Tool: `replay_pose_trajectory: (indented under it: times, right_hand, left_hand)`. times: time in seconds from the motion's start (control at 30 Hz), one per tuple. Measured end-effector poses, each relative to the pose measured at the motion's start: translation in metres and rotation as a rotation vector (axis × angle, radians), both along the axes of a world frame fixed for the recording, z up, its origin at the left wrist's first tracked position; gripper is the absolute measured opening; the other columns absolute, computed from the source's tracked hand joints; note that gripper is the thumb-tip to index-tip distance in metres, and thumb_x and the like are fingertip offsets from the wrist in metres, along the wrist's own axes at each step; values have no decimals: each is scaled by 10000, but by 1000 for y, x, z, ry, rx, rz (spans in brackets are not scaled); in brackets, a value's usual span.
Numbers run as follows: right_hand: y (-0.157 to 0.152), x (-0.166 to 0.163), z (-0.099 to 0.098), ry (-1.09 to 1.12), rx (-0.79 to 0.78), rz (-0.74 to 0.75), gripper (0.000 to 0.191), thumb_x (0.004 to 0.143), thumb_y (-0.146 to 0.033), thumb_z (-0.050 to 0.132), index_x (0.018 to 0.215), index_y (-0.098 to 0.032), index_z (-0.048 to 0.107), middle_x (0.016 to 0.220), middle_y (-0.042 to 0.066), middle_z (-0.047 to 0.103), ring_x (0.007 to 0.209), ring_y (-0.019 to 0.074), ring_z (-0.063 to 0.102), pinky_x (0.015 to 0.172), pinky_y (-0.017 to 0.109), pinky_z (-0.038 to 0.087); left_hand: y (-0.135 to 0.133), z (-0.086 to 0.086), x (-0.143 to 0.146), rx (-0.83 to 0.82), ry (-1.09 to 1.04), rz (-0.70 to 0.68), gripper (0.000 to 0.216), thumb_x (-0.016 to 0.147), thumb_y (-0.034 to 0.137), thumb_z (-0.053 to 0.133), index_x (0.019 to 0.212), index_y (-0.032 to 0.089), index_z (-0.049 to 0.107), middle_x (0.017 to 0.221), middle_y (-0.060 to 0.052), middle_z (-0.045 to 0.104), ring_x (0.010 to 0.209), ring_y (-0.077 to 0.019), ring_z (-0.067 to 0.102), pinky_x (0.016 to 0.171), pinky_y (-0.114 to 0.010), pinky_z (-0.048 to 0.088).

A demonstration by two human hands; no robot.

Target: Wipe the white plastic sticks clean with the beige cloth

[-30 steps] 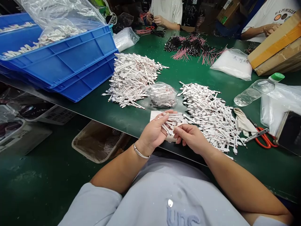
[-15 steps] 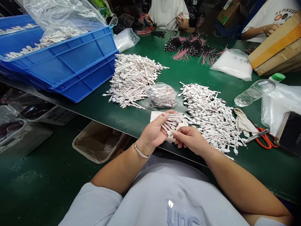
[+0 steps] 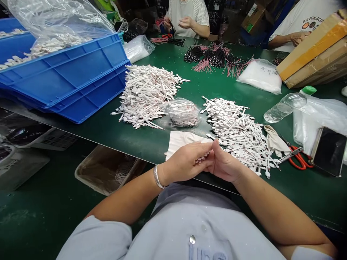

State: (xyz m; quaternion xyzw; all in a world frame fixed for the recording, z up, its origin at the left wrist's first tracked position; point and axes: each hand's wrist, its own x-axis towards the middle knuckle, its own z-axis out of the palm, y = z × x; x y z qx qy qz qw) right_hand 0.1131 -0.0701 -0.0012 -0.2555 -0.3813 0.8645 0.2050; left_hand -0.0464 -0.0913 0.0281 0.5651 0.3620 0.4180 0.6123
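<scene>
A single view, from a camera on the wearer's head, faces forward and steeply down. The shirt [image 3: 206, 216] is nearest, filling the bottom centre. The left hand [image 3: 187, 160] and right hand [image 3: 225, 162] appear close, just below mid-frame. Beyond, the table [image 3: 195, 90] stretches away, its near edge slanting down rightward. Farthest, a co-worker [image 3: 187, 16] is cropped at the top; floor [image 3: 40, 216] shows lower left.

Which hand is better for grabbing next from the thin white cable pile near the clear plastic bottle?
Right hand, probably: it's nearer that pile; the left hand curls around bundled cables.
</scene>
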Motion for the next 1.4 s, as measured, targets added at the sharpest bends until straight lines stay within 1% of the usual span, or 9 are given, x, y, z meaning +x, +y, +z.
replay_pose_trajectory:
  times: [0.13, 0.27, 0.43, 0.63, 0.7, 0.9, 1.07, 1.2, 1.4]
  right_hand:
    - [2, 4, 1, -12, -63, 10, 585, 675, -614, 828, 926, -114, 656, 912, 102, 637, 919, 240, 614, 830, 304, 501]
    - [5, 7, 0, 27, -108, 35, 437, 703, -419, 872, 920, -91, 681, 908, 113, 645, 882, 222, 630, 837, 302, 510]
    - [7, 5, -3, -15, -159, 11, 364, 680, -358, 875, 829, -82, 688, 784, 104, 649, 722, 186, 644, 676, 227, 543]
    - [7, 5, -1, -61, -157, -25, 401, 677, -386, 869, 823, -52, 703, 849, 136, 650, 787, 188, 641, 759, 226, 545]
    - [7, 6, 0, -58, -167, -14, 427, 695, -378, 858, 912, -43, 706, 861, 138, 651, 775, 170, 642, 761, 209, 544]
    - [5, 4, 2, -5, -145, -14, 381, 719, -320, 851, 954, -63, 698, 940, 129, 643, 819, 175, 639, 756, 215, 552]
    - [3, 3, 0, 11, -135, 1, 389, 728, -330, 860, 963, -72, 689, 984, 134, 632, 831, 177, 638, 759, 221, 550]
    - [2, 3, -2, 39, -140, 61, 388, 745, -359, 857, 936, -64, 693, 899, 140, 650, 835, 182, 644, 783, 221, 542]
    - [1, 1, -4, 84, -151, 48, 367, 750, -346, 859, 936, -72, 701, 923, 138, 650, 856, 188, 646, 792, 223, 545]
  left_hand:
    - [1, 3, 1, 81, -11, 0, 747, 467, 77, 823, 1169, 202, 597, 1241, -138, 598, 1245, -318, 464, 1131, -442, 141]
    - [2, 3, 0, 131, 23, -46, 790, 465, 109, 841, 1201, 187, 567, 1242, -169, 594, 1280, -321, 436, 1138, -450, 56]
    - [0, 0, 3, 70, 17, -17, 766, 445, 118, 855, 1161, 197, 594, 1264, -168, 579, 1321, -347, 372, 1127, -501, 30]
    - [-10, -12, 6, -59, -260, 538, 861, 596, 99, 792, 1339, 310, 411, 1400, -65, 466, 1380, -223, 288, 1097, -318, 270]
    - [-10, -16, 3, -164, -339, 602, 885, 658, 102, 757, 1385, 336, 310, 1373, -42, 492, 1333, -166, 369, 1060, -263, 318]
    - [-8, -23, -8, -526, -416, 416, 677, 738, 189, 701, 1332, 193, 377, 1079, -78, 651, 866, -134, 644, 786, -244, 502]
    - [-6, -22, -5, -562, -414, 311, 552, 734, 214, 714, 1233, 209, 478, 947, -39, 662, 727, -104, 630, 660, -201, 497]
    - [-5, -25, 5, -531, -402, 187, 333, 704, 251, 744, 995, 151, 615, 891, -45, 658, 783, -130, 623, 726, -227, 491]
    - [-4, -31, 11, -431, -246, 350, 274, 697, 306, 744, 887, 138, 642, 807, -17, 643, 708, -118, 583, 647, -218, 471]
